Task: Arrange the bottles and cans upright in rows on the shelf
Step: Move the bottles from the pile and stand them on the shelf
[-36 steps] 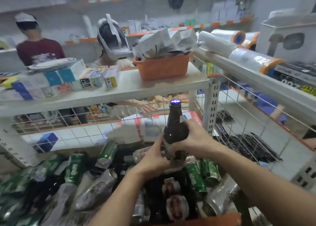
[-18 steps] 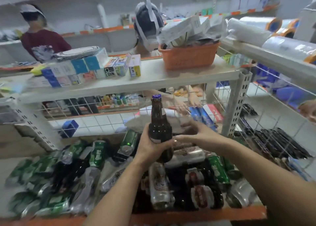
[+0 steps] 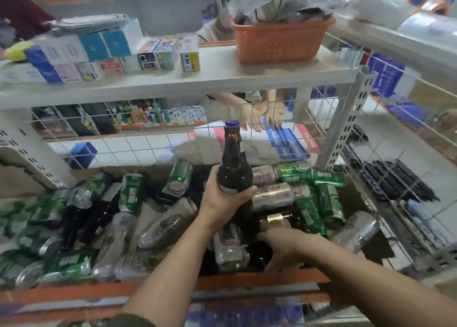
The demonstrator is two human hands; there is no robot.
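Observation:
My left hand (image 3: pixel 222 198) grips a brown glass bottle (image 3: pixel 233 168) with a blue cap, holding it upright above the pile. My right hand (image 3: pixel 284 245) is lower, at the front of the shelf. Its fingers curve over a dark bottle with a gold cap (image 3: pixel 274 219) that lies in the pile, and the grip is unclear. Green cans (image 3: pixel 131 193), silver cans (image 3: pixel 277 195) and dark bottles lie jumbled on their sides across the shelf, behind its orange front edge (image 3: pixel 74 294).
A white shelf board (image 3: pixel 222 79) hangs close above, bearing an orange basket (image 3: pixel 279 42) and small boxes (image 3: pixel 74 54). Wire mesh (image 3: pixel 148 141) closes the back, and a perforated post (image 3: pixel 351 119) stands at the right. Another person's hands (image 3: pixel 262 116) show behind the mesh. Black packets (image 3: pixel 395 180) lie beyond the right mesh.
My right hand has let go of the upright bottle and dropped to the front of the pile. My left hand alone now holds the bottle, a little further right.

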